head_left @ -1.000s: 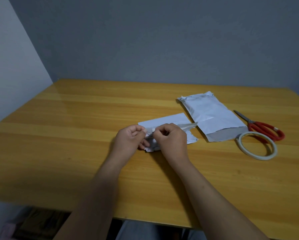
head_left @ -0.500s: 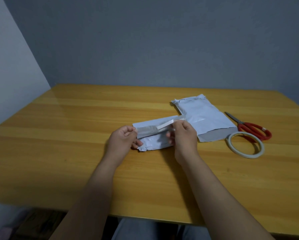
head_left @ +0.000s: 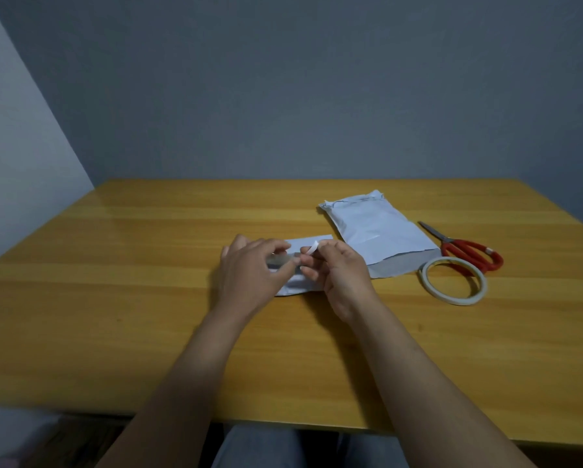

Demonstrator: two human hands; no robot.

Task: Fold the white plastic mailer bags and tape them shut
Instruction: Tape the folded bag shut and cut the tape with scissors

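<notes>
A small folded white mailer bag [head_left: 308, 240] lies at the table's middle, mostly covered by both hands. My left hand [head_left: 249, 271] rests over its left part, fingers pinching the bag's grey flap. My right hand [head_left: 340, 271] pinches a narrow white strip [head_left: 313, 247] that curls up off the bag. A second, larger white mailer bag [head_left: 377, 234] lies flat to the right, its grey end toward me. A roll of white tape [head_left: 453, 281] sits right of that bag.
Red-handled scissors [head_left: 465, 253] lie just behind the tape roll near the right side. The wooden table [head_left: 131, 265] meets grey walls at the back and left. Its near edge runs just above my knees.
The hands, spread apart half a second ago with the strip stretched between them, have come together over the small bag. The strip is now short and curled at my right fingertips.
</notes>
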